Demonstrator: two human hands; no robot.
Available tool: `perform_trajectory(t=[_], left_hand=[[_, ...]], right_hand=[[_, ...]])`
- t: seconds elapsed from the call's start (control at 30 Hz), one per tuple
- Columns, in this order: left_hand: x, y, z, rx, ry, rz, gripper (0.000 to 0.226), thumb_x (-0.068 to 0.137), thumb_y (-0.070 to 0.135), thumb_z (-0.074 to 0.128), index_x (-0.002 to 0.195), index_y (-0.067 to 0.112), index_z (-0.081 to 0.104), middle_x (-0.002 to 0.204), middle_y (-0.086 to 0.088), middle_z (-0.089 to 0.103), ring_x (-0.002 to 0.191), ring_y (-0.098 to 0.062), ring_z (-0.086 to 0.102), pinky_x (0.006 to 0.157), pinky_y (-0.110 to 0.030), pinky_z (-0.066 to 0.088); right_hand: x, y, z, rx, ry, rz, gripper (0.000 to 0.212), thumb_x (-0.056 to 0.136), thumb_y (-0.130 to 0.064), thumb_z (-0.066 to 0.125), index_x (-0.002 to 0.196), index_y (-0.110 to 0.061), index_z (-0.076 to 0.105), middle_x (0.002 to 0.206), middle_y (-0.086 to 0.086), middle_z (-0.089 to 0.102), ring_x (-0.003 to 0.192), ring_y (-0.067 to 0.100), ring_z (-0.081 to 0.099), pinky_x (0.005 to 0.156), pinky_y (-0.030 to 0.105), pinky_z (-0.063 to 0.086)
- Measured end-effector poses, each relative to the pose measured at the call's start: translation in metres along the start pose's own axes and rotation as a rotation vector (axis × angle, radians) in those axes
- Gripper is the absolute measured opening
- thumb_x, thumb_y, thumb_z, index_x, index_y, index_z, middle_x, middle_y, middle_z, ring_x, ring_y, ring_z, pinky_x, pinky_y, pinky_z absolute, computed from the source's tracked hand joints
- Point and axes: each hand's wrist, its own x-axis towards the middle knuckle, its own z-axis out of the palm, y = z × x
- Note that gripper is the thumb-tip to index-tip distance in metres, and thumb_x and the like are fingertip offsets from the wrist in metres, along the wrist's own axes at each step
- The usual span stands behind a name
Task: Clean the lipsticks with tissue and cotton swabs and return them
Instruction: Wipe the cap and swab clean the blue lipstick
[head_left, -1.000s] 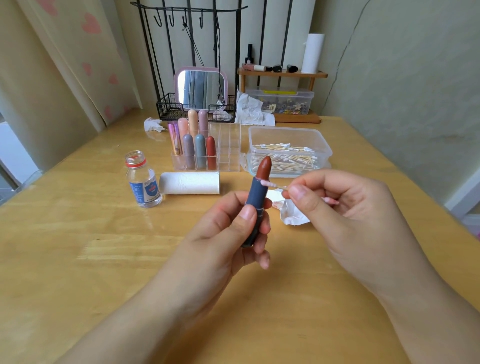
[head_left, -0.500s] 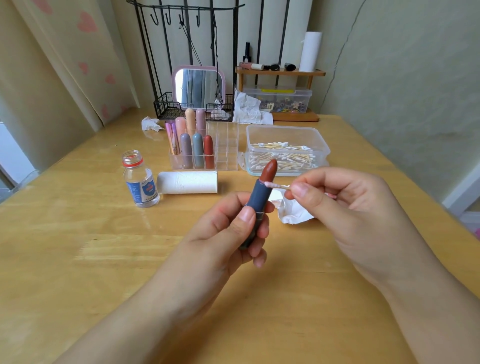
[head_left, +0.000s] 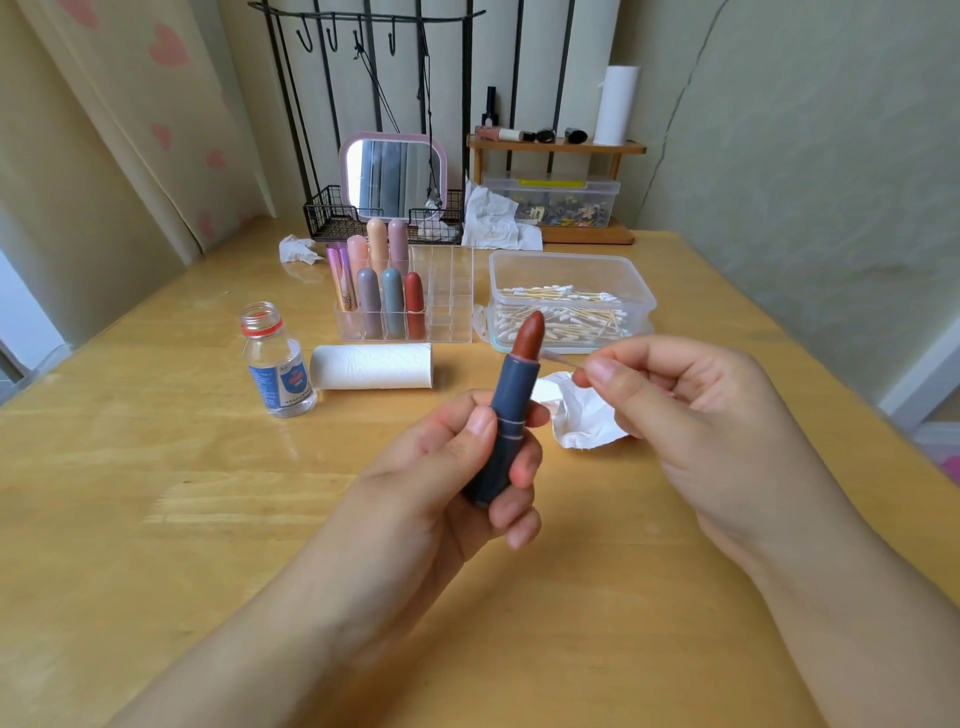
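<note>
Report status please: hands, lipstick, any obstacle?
Left hand grips open lipstick upright. Right hand pinches cotton swab, tip at the bullet's base. Crumpled tissue on table behind; nothing in the way.

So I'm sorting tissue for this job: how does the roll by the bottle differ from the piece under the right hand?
The tissue roll is a neat cylinder lying on its side; the tissue piece is one loose, crumpled sheet. The roll lies in full view beside the bottle; the piece is partly hidden by the right hand. Both are white and lie on the table.
</note>
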Motion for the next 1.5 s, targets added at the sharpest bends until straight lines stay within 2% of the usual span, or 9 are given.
perform_trajectory(t=[0.1, 0.17, 0.4, 0.5, 0.77, 1.03, 1.1, 1.23, 1.5], left_hand=[[-0.001, 0.003, 0.000, -0.013, 0.071, 0.017, 0.035, 0.076, 0.022, 0.065, 0.104, 0.007, 0.050, 0.067, -0.004, 0.049, 0.052, -0.013, 0.040, 0.052, -0.024, 0.043], [-0.001, 0.005, 0.000, -0.002, 0.087, 0.040, 0.033, 0.076, 0.021, 0.062, 0.102, 0.008, 0.045, 0.067, -0.004, 0.049, 0.051, -0.013, 0.041, 0.052, -0.024, 0.043], [-0.001, 0.003, 0.000, 0.054, 0.096, 0.031, 0.022, 0.085, 0.022, 0.051, 0.092, 0.005, 0.064, 0.075, -0.010, 0.059, 0.059, -0.018, 0.052, 0.057, -0.030, 0.049], [-0.001, 0.003, 0.001, 0.062, 0.100, 0.022, 0.023, 0.084, 0.024, 0.052, 0.089, 0.009, 0.069, 0.073, -0.008, 0.056, 0.057, -0.017, 0.049, 0.057, -0.029, 0.049], [-0.003, 0.002, 0.003, 0.150, 0.109, 0.024, 0.020, 0.085, 0.022, 0.051, 0.091, 0.008, 0.063, 0.072, -0.006, 0.054, 0.059, -0.015, 0.044, 0.058, -0.026, 0.047], [-0.003, 0.000, 0.002, 0.096, 0.078, 0.023, 0.019, 0.086, 0.021, 0.053, 0.089, 0.009, 0.068, 0.069, -0.006, 0.052, 0.056, -0.015, 0.042, 0.057, -0.026, 0.046], [-0.002, -0.002, 0.000, 0.070, 0.034, 0.025, 0.018, 0.089, 0.022, 0.056, 0.092, 0.009, 0.068, 0.070, -0.005, 0.053, 0.055, -0.014, 0.042, 0.058, -0.026, 0.046], [0.000, -0.006, -0.005, -0.008, -0.071, 0.010, 0.028, 0.089, 0.031, 0.060, 0.099, 0.006, 0.065, 0.073, -0.006, 0.054, 0.055, -0.013, 0.045, 0.060, -0.028, 0.046], [-0.001, -0.005, -0.006, -0.120, -0.149, -0.030, 0.027, 0.092, 0.029, 0.056, 0.102, 0.004, 0.062, 0.076, -0.006, 0.057, 0.056, -0.011, 0.050, 0.063, -0.029, 0.046]], right_hand=[[-0.001, -0.002, 0.000, 0.037, -0.038, -0.002, 0.012, 0.079, -0.026, 0.070, 0.069, -0.020, 0.068, 0.062, -0.011, 0.065, 0.048, 0.000, 0.048, 0.051, 0.008, 0.038], [-0.001, -0.001, 0.000, 0.078, -0.079, 0.007, 0.015, 0.077, -0.026, 0.061, 0.067, -0.019, 0.069, 0.065, -0.011, 0.066, 0.049, 0.000, 0.047, 0.052, 0.009, 0.038], [-0.002, -0.001, 0.001, 0.065, -0.132, -0.041, 0.015, 0.077, -0.025, 0.060, 0.069, -0.028, 0.072, 0.053, -0.008, 0.052, 0.050, 0.002, 0.041, 0.054, 0.012, 0.038], [-0.003, -0.002, 0.001, 0.022, -0.125, -0.069, 0.013, 0.077, -0.027, 0.061, 0.072, -0.029, 0.072, 0.060, 0.012, 0.054, 0.059, 0.010, 0.049, 0.059, 0.016, 0.042], [-0.006, -0.002, 0.001, -0.099, -0.078, -0.140, 0.008, 0.078, -0.034, 0.067, 0.078, -0.027, 0.070, 0.072, 0.014, 0.063, 0.068, 0.027, 0.056, 0.063, 0.017, 0.045], [-0.004, -0.002, -0.003, -0.080, -0.120, -0.133, 0.010, 0.080, -0.026, 0.062, 0.079, -0.021, 0.070, 0.067, 0.020, 0.054, 0.060, 0.014, 0.046, 0.057, 0.016, 0.039], [-0.003, -0.002, -0.003, -0.060, -0.131, -0.133, 0.010, 0.079, -0.025, 0.062, 0.077, -0.019, 0.070, 0.063, 0.017, 0.054, 0.058, 0.008, 0.046, 0.056, 0.014, 0.039], [-0.002, -0.001, -0.004, 0.032, -0.143, -0.115, 0.011, 0.079, -0.019, 0.059, 0.072, -0.016, 0.068, 0.056, -0.018, 0.059, 0.056, -0.004, 0.049, 0.058, 0.007, 0.040], [0.000, 0.000, -0.006, 0.115, -0.156, -0.046, 0.009, 0.078, -0.019, 0.058, 0.073, -0.015, 0.064, 0.056, -0.016, 0.059, 0.056, -0.003, 0.050, 0.059, 0.009, 0.041]])
